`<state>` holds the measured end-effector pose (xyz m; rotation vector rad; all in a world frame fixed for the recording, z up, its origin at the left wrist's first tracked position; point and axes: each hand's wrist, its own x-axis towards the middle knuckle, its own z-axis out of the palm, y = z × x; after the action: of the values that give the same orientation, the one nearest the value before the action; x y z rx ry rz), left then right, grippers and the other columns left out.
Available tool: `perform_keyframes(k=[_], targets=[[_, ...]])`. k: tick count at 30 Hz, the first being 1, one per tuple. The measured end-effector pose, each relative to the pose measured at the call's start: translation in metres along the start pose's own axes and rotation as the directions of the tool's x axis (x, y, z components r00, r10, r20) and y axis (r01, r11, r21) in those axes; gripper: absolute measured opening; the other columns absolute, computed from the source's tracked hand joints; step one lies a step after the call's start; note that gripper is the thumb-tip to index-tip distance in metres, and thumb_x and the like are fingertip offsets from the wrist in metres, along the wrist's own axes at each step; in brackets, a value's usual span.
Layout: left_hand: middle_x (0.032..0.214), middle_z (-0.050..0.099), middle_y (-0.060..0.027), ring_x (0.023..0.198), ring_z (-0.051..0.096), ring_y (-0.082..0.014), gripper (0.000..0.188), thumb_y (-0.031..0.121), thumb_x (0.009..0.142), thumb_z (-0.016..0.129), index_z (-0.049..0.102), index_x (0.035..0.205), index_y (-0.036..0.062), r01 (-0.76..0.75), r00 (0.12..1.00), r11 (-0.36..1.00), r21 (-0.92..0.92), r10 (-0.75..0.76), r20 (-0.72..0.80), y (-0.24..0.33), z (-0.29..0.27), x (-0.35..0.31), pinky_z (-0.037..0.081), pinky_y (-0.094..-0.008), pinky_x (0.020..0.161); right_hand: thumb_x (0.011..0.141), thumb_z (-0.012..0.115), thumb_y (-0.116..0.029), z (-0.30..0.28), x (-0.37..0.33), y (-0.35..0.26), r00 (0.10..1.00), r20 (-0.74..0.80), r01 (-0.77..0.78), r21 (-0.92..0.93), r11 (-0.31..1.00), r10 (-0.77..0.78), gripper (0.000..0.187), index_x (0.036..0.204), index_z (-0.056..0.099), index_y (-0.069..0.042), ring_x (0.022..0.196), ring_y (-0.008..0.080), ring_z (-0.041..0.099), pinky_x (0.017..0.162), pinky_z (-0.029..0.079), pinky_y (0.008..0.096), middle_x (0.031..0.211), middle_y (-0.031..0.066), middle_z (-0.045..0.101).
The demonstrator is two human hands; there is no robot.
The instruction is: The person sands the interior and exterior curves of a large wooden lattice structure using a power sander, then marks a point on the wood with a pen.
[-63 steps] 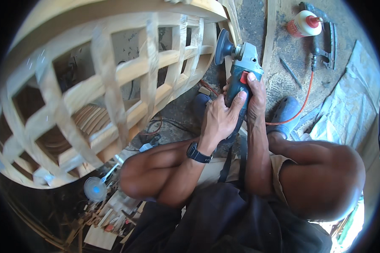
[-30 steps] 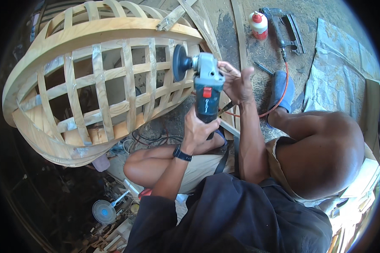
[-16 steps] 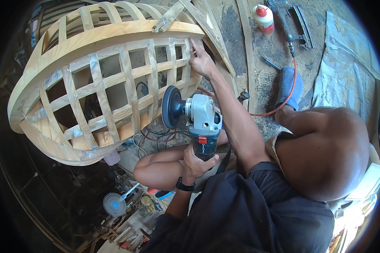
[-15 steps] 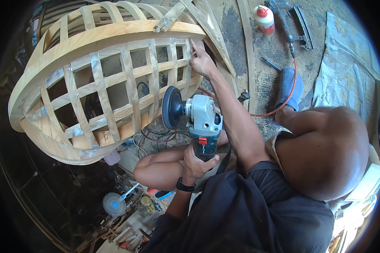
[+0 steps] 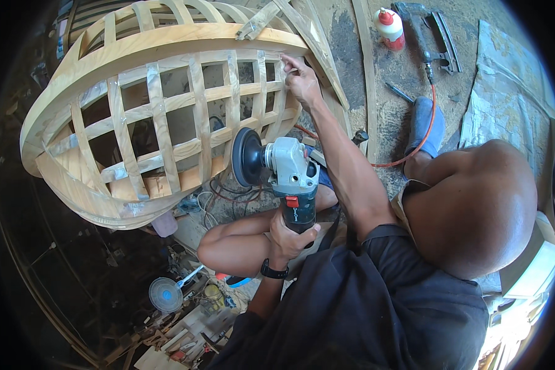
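Observation:
My left hand [image 5: 290, 239] is wrapped round the dark body of an angle grinder [image 5: 295, 169], its red switch facing up. The grinder's round black disc [image 5: 246, 156] is upright beside the lower edge of a curved wooden lattice frame [image 5: 197, 114]; I cannot tell whether they touch. At the frame's far right end, my right hand [image 5: 302, 81] reaches up with the index finger extended against the wood near the curved rim [image 5: 160, 46]. Its other fingers are partly bent, and no object shows in them. The frame has crossing slats with whitish patches.
A white glue bottle with a red cap [image 5: 389, 29] and an air nailer [image 5: 420, 34] with an orange hose [image 5: 430, 117] lie at the back right. A bluish sheet [image 5: 505, 92] covers floor there. Cables [image 5: 219, 197] trail under the frame. A small fan [image 5: 166, 295] stands among clutter at lower left.
The lattice frame and my right hand sit a little farther right and higher in the view. The grinder has shifted slightly left, its disc now nearer the frame's slats.

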<state>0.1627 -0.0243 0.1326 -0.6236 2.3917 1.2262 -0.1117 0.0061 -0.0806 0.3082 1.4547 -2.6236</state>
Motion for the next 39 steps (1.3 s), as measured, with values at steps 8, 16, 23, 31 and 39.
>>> perform_keyframes(k=[8, 16, 23, 31, 39], targets=[[0.086, 0.063, -0.0026, 0.077, 0.059, -0.0124, 0.04, 0.013, 0.068, 0.079, 0.058, 0.101, 0.0025, -0.028, 1.0, 1.0, 0.004, 0.028, -0.002, 0.0, 0.0, -0.008, 0.051, -0.0301, 0.075, 0.074, 0.051, 0.01, 0.002, -0.007, -0.019, 0.968, 0.081, -0.248, 0.429, 0.869, 0.236, 0.039, 0.109, 0.064, 0.0, 0.074, 0.0071, 0.053, 0.062, 0.041, 0.0213, 0.092, -0.0013, 0.059], [0.087, 0.064, -0.004, 0.077, 0.061, -0.0141, 0.041, 0.015, 0.069, 0.079, 0.058, 0.102, 0.0021, -0.039, 0.999, 0.998, 0.039, 0.04, -0.017, -0.004, -0.001, -0.011, 0.051, -0.0312, 0.076, 0.072, 0.052, 0.011, 0.007, -0.005, -0.032, 0.983, 0.019, -0.167, 0.524, 0.835, 0.185, 0.042, 0.11, 0.065, 0.0, 0.069, 0.0066, 0.052, 0.059, 0.041, 0.0211, 0.087, -0.0022, 0.06], [0.086, 0.065, -0.0045, 0.077, 0.061, -0.0147, 0.042, 0.017, 0.068, 0.08, 0.059, 0.1, 0.0017, -0.022, 0.999, 0.999, 0.03, 0.023, -0.025, 0.005, 0.0, -0.011, 0.052, -0.0318, 0.076, 0.075, 0.05, 0.011, -0.019, -0.005, -0.009, 0.971, 0.074, -0.227, 0.6, 0.767, 0.229, 0.044, 0.116, 0.063, 0.001, 0.07, 0.0076, 0.053, 0.06, 0.042, 0.0212, 0.089, -0.0009, 0.06], [0.085, 0.065, -0.0048, 0.076, 0.062, -0.0153, 0.041, 0.019, 0.068, 0.08, 0.06, 0.1, 0.0022, -0.036, 0.998, 0.999, 0.02, 0.037, -0.055, -0.002, -0.001, -0.011, 0.052, -0.0325, 0.075, 0.077, 0.05, 0.012, -0.008, -0.008, -0.017, 0.966, 0.117, -0.253, 0.621, 0.742, 0.232, 0.047, 0.121, 0.061, 0.003, 0.071, 0.0076, 0.053, 0.06, 0.042, 0.0214, 0.089, -0.0008, 0.06], [0.085, 0.065, -0.0047, 0.077, 0.062, -0.0153, 0.04, 0.02, 0.067, 0.08, 0.061, 0.098, 0.0025, -0.025, 0.998, 1.0, 0.012, 0.026, -0.049, 0.001, 0.001, -0.009, 0.052, -0.0322, 0.076, 0.075, 0.043, 0.006, 0.001, -0.021, 0.004, 0.987, -0.095, 0.115, -0.18, 0.977, -0.133, 0.053, 0.121, 0.069, -0.001, 0.078, 0.0158, 0.055, 0.077, 0.046, 0.0266, 0.091, 0.0052, 0.059]])
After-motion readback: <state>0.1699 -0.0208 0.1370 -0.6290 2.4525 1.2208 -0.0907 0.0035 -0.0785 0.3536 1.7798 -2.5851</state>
